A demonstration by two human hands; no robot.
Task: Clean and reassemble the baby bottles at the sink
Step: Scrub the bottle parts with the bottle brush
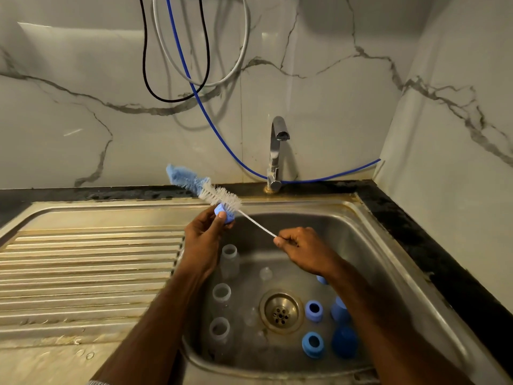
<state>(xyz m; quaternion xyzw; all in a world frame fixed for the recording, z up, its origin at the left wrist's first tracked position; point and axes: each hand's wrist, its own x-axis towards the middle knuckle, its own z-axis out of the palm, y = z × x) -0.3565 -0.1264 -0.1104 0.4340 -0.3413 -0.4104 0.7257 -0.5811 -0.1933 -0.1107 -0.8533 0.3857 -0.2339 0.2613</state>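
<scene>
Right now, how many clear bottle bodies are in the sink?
3, along the sink's left side: far bottle, middle bottle, near bottle. The arms may hide more.

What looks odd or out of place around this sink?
Loose cables and a blue hose hang down the wall behind the tap, close to the wet area. Brownish staining rings the sink rim and the drain. Nothing looks spilled or broken.

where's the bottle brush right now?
Head view: the bottle brush is held above the sink's back-left rim, left of the tap. The right hand pinches its wire handle; the left hand holds a blue ring against the bristles.
</scene>
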